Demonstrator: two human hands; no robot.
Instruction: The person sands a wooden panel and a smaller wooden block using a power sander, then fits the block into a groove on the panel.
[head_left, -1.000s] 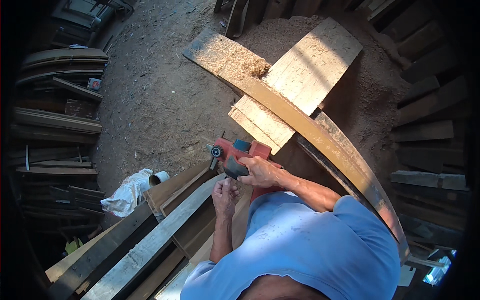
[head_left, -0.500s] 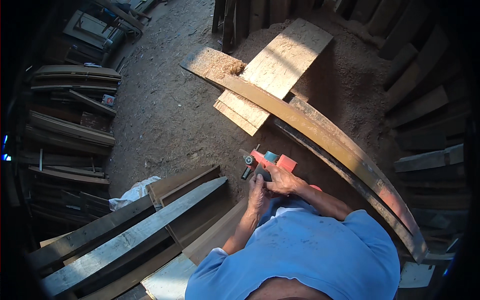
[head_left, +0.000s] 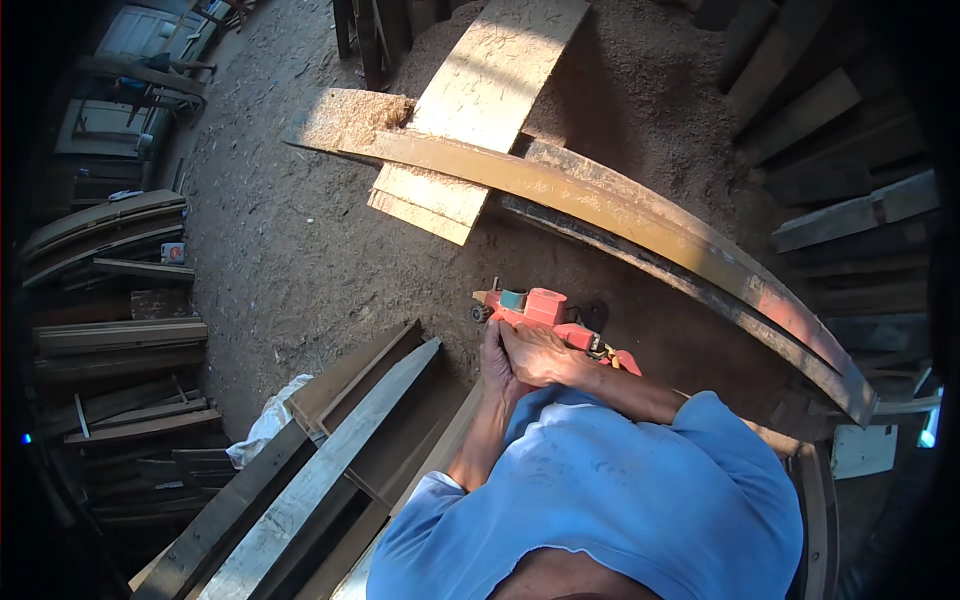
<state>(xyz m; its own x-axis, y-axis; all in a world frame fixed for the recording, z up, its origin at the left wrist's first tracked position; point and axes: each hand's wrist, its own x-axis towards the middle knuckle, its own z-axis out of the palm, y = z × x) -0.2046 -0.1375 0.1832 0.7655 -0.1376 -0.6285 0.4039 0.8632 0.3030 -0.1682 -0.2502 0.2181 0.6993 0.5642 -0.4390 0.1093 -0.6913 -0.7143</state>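
In front of my blue shirt I hold a red electric hand planer (head_left: 545, 305) with a teal part on its top and a dark round knob at its left end. My right hand (head_left: 537, 352) is wrapped over the planer's near side. My left hand (head_left: 499, 368) is closed against the planer's left end, pressed beside the right hand, its fingertips partly hidden. Beyond the planer lies a long curved wooden beam (head_left: 590, 200), apart from both hands. Shavings (head_left: 355, 112) are heaped near its far left end.
A flat pale board (head_left: 495, 75) lies crosswise beneath the curved beam. Planks (head_left: 330, 470) stand close at my left, with a white sack (head_left: 268, 425) beside them. Stacked curved timbers (head_left: 120, 335) line the far left, and more planks (head_left: 850, 215) the right. Sawdust covers the ground (head_left: 270, 220).
The planer has turned in my hands, so more of its red body and rear end shows. My view has swung right, shifting the beam and boards leftward.
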